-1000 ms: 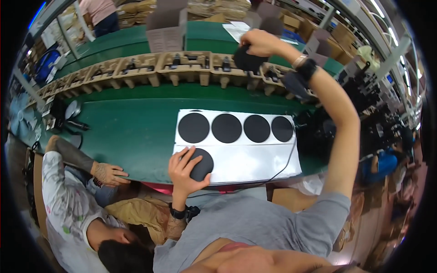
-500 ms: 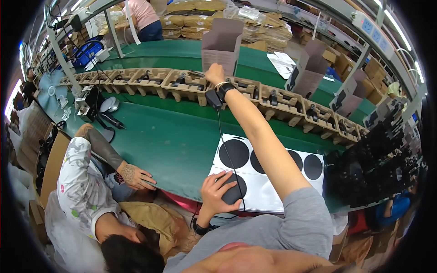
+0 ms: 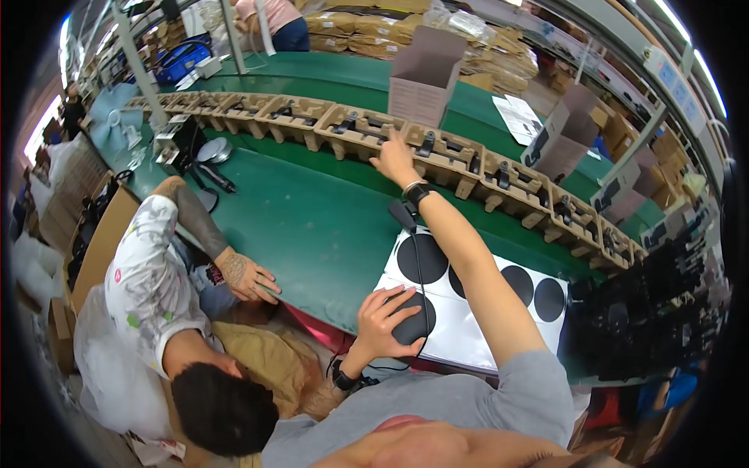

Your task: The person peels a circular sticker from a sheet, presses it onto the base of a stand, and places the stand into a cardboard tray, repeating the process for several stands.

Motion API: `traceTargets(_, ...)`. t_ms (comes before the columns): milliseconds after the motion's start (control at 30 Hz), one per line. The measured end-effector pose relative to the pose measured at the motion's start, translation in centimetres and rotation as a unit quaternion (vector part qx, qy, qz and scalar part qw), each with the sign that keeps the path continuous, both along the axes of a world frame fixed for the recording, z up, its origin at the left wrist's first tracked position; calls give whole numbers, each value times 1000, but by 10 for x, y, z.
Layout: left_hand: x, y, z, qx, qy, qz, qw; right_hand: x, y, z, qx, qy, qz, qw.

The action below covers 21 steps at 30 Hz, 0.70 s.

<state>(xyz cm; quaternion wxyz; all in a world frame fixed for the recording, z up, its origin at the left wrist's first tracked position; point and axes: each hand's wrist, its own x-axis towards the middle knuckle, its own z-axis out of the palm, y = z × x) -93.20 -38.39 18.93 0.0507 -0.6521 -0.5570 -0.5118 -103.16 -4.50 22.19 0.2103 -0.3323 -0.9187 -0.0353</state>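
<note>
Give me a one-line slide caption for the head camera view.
Right hand reaches to moulded cardboard trays on the green conveyor belt; left hand rests on a round black disc.

The left hand (image 3: 384, 318) covered most of the black round object (image 3: 413, 324) under it, so its full outline could not be made out. The right hand (image 3: 394, 160) hid whatever lay in the cardboard tray (image 3: 449, 156) beneath its fingers; whether it gripped anything could not be told. The right forearm crossed the white sheet (image 3: 468, 327), hiding part of two black discs (image 3: 421, 257) on it. The thin cable (image 3: 417, 257) vanished under the left hand. Small dark parts (image 3: 503, 175) in trays to the right of the right hand were too small to identify. Far right of both hands, the dark stacked items (image 3: 647, 304) blurred towards the rim. The co-worker's hand (image 3: 246, 274), left of the left hand, lay on the table edge, the body below it partly cut off.
</note>
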Motion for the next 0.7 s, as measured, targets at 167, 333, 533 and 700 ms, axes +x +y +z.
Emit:
traceTargets(167,-1,12,1,29,-27,30,999,2,42,26,14,-127,-8,992)
traceTargets(333,-5,44,19,75,-13,19,997,60,-57,143,-68,2,292,954)
traceTargets(533,-9,70,26,117,-25,27,992,183,-209,159,-71,54,522,848)
traceTargets(700,-15,77,27,71,-53,35,995,191,-171,75,53,36,636,769)
